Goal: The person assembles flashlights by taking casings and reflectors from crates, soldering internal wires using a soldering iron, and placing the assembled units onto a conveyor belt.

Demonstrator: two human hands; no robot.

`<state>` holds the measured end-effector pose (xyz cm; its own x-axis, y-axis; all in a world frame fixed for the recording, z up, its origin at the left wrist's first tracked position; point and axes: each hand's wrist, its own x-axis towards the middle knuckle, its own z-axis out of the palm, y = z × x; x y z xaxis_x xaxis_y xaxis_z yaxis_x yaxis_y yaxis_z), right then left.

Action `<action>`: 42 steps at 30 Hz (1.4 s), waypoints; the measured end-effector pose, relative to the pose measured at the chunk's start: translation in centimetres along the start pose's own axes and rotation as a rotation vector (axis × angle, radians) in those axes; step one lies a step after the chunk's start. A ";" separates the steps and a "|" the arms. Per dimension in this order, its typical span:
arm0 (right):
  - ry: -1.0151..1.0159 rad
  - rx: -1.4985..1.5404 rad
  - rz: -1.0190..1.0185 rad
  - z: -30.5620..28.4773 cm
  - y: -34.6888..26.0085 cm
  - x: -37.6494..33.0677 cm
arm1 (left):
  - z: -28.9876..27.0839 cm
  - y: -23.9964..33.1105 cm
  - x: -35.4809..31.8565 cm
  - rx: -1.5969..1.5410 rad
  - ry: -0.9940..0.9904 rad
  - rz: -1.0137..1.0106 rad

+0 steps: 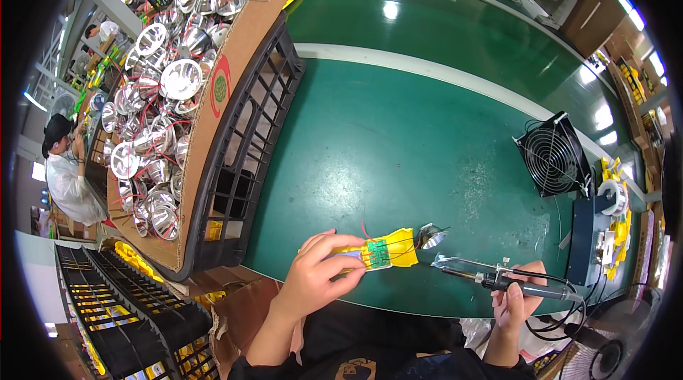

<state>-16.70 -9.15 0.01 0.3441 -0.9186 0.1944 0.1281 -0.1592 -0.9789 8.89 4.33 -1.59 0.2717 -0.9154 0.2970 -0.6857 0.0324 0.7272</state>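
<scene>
My left grip (316, 270) pinches the yellow housing (404, 246), long axis left-right. Rightward, my right grip (518, 300) holds the soldering iron (544, 290).

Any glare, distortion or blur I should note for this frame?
Head view: white glare on the glossy green surface beyond the matte green tabletop, which shows a softer sheen; head view: the long pale edging strip bows, and the corners go black; head view: the bare left hand and small green circuit board look fairly sharp.
</scene>
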 end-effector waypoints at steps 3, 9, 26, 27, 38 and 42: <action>0.021 0.015 -0.002 -0.6 0.0 -0.6 | -0.1 0.2 -0.3 0.011 0.053 0.068; 0.149 0.127 -0.015 -2.6 -0.4 -1.0 | -2.3 1.6 0.0 0.267 -0.089 -0.179; 0.286 0.143 0.219 -5.1 1.1 2.4 | -0.3 -12.5 44.4 0.316 0.723 -0.126; 0.298 0.105 0.245 -5.0 1.1 2.7 | 0.7 -13.7 45.3 0.331 0.683 -0.184; 0.287 0.082 0.173 -4.9 1.6 3.2 | 2.6 -15.3 40.8 0.501 0.435 -0.561; 0.277 0.098 0.209 -4.1 0.1 3.6 | 1.1 -10.2 35.4 0.522 0.347 -0.478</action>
<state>-19.24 -13.93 0.32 0.1091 -0.9929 -0.0471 0.1744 0.0657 -0.9825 24.71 -28.84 0.84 0.7533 -0.6024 0.2640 -0.6465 -0.6046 0.4652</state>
